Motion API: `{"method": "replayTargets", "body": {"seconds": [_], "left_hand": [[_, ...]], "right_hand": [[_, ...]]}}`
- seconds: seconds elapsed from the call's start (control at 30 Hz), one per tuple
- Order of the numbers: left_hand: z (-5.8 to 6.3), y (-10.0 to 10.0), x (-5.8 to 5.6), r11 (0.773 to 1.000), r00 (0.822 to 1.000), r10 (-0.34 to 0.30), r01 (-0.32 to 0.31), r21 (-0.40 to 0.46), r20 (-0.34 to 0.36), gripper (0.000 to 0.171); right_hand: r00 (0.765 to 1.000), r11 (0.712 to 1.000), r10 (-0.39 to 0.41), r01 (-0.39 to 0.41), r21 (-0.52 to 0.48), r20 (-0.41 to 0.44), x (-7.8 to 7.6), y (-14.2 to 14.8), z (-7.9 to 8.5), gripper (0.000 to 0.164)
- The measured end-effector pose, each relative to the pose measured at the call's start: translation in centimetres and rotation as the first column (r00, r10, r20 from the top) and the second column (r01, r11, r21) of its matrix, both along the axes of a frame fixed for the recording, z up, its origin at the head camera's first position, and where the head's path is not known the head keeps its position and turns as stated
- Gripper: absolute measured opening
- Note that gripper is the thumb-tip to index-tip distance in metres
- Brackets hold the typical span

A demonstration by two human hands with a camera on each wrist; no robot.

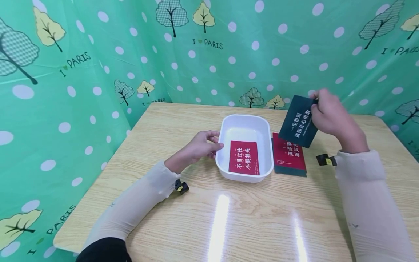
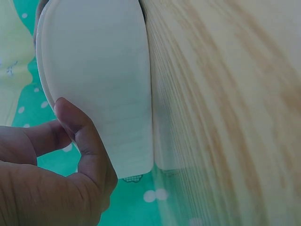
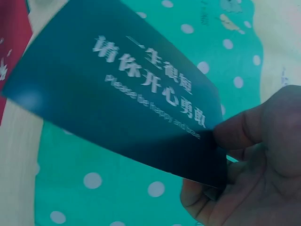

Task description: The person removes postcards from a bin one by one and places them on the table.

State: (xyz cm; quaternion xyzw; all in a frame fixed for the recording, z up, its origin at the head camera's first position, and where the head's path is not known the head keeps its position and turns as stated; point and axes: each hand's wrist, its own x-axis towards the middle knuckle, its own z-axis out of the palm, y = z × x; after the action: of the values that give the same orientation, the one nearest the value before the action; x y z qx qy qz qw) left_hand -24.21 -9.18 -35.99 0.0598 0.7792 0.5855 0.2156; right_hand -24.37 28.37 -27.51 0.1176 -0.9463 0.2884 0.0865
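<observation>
My right hand [image 1: 330, 112] pinches a dark green card [image 1: 299, 122] by one end, holding it tilted above the table. In the right wrist view the card [image 3: 117, 89] shows white Chinese lettering and the line "Please be happy and brave". Below it lies a small stack of cards [image 1: 289, 160], a red one on top and a green edge showing underneath. At the left side of a white plastic tub [image 1: 245, 178], my left hand [image 1: 204, 145] grips the rim, thumb over the edge, as the left wrist view also shows. A red card [image 1: 243, 158] with white lettering lies inside the tub.
The wooden table [image 1: 170, 218] carries the tub and the stack, which lies just right of the tub. Behind and to the left hangs a green curtain [image 1: 229, 65] with white dots and trees. A black wrist camera [image 1: 181, 186] sits by the left sleeve.
</observation>
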Motion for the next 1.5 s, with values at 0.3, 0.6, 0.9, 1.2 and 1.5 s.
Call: {"method": "replayTargets", "body": {"seconds": [0.3, 0.6, 0.9, 1.2, 1.5], "left_hand": [[0.1, 0.1, 0.0, 1.000, 1.000, -0.005, 0.005, 0.003, -0.010, 0.048], [0.3, 0.2, 0.0, 1.000, 1.000, -0.002, 0.002, 0.006, -0.014, 0.048], [0.3, 0.1, 0.0, 1.000, 1.000, -0.001, 0.001, 0.009, -0.010, 0.048], [0.2, 0.0, 0.0, 1.000, 1.000, 0.001, -0.001, 0.007, -0.008, 0.049], [0.1, 0.0, 0.1, 1.000, 1.000, 0.002, -0.002, 0.009, -0.008, 0.048]], "right_hand": [[0.982, 0.996, 0.072, -0.080, 0.040, 0.175, -1.5, 0.8, -2.5, 0.035], [0.941, 0.986, 0.095, -0.135, 0.101, 0.325, -2.5, 0.3, -4.3, 0.033], [0.938, 0.953, 0.109, -0.193, 0.234, 0.328, -3.1, -0.3, -5.7, 0.043], [0.924, 0.933, 0.108, -0.221, 0.282, 0.366, -3.4, -0.6, -6.5, 0.050], [0.904, 0.928, 0.100, -0.236, 0.289, 0.416, -3.6, -0.7, -7.4, 0.050]]}}
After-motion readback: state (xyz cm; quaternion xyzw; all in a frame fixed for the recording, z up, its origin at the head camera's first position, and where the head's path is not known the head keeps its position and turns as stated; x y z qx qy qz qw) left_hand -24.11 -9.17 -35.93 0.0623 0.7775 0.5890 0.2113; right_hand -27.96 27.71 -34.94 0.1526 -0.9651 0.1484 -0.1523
